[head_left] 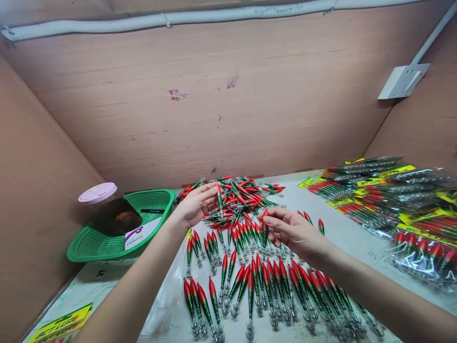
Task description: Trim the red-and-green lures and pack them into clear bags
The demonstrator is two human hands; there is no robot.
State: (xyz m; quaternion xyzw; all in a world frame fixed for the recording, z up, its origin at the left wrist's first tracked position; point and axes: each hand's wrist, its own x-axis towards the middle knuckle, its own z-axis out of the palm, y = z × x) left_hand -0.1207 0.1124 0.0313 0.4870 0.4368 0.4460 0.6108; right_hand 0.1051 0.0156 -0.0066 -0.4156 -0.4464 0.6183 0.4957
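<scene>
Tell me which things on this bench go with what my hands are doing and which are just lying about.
In use: left hand pinching one red-and-green squid lure; right hand holding a second lure; the loose lure pile behind; the laid-out lure rows in front.
Lying about: green plastic basket; pink-lidded jar; bagged lures with yellow cards; white wall socket.

Basket (107,243) far left, loose lures (243,195) behind rows (264,281), packs (392,200) right
</scene>
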